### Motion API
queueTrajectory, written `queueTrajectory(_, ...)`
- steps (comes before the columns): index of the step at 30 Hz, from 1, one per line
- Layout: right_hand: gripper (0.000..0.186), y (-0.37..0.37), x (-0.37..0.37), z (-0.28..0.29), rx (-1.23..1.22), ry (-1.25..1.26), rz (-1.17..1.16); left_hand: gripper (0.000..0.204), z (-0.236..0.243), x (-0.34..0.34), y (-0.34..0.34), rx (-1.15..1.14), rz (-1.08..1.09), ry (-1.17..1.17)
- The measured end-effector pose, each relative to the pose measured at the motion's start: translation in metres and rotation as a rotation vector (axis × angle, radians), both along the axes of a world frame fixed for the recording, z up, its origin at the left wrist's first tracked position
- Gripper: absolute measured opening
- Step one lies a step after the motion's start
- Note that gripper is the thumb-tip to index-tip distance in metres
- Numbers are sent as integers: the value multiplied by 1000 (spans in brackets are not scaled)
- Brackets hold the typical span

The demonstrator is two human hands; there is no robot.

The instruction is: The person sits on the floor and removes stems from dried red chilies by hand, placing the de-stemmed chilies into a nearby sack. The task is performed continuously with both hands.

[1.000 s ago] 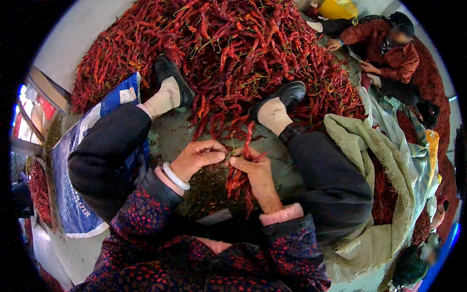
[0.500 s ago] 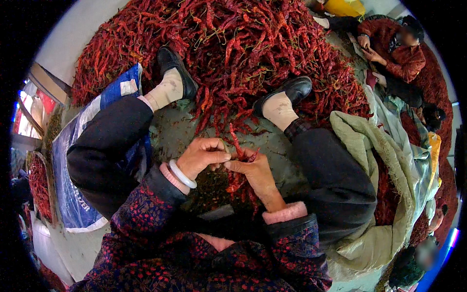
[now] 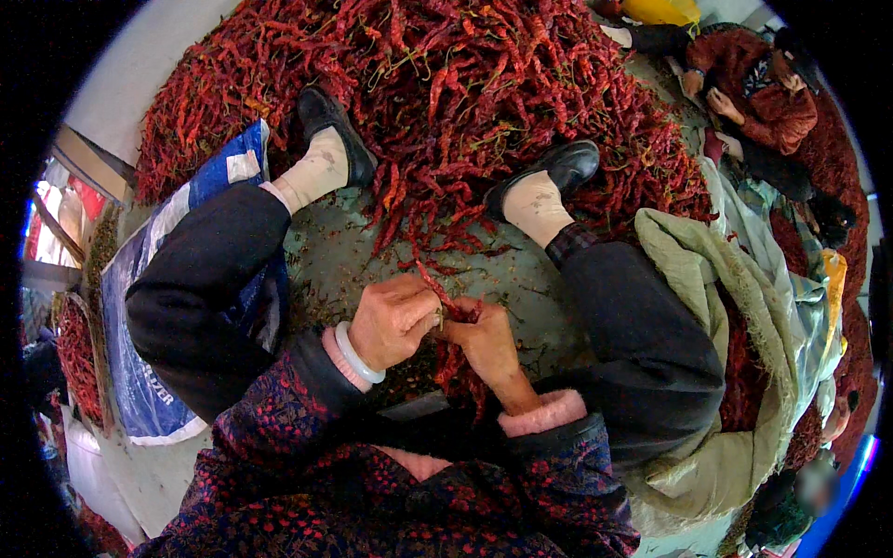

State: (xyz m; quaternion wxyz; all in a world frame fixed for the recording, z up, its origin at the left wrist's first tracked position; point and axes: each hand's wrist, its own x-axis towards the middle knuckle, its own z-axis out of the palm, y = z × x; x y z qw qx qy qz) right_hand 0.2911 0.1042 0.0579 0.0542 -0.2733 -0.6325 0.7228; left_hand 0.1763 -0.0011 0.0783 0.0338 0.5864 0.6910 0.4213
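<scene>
My left hand (image 3: 391, 321), with a white bangle (image 3: 358, 358) at its wrist, is closed in a pinch against a dried red chili pepper (image 3: 429, 283). Its fingertips meet those of my right hand (image 3: 486, 344), and the exact pinch point is hidden between them. My right hand is closed around a small bunch of dried red chili peppers (image 3: 450, 367), which hangs below the fingers. Beyond both hands lies a large heap of dried red chili peppers (image 3: 437, 102), with loose ones spilling toward me.
My shoes rest at the heap's near edge. On the left lies a blue and white woven sack (image 3: 139, 363); on the right, an open beige sack (image 3: 777, 372) holds red chilies. Bits of debris dot the grey floor (image 3: 335, 242). Another person (image 3: 758, 93) sits at the upper right.
My left hand has turned and curled more tightly, its fingers drawing in beside the chili. Both hands have dropped slightly toward me. The other person's hand has risen toward the head.
</scene>
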Motion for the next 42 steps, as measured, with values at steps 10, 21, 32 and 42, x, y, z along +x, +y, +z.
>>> queueTrajectory(10,9,-7,-2,10,439,59,148,8,-7,0,-22,-122,72,-678)
queueTrajectory(21,8,-9,1,18,-151,53,128,9,-1,6,-27,-134,116,-1415)
queueTrajectory(32,7,-18,10,-3,-621,26,58,15,14,13,-20,107,-66,181)
queueTrajectory(42,11,-20,4,6,-390,-21,-73,7,3,1,-22,-138,55,-966)
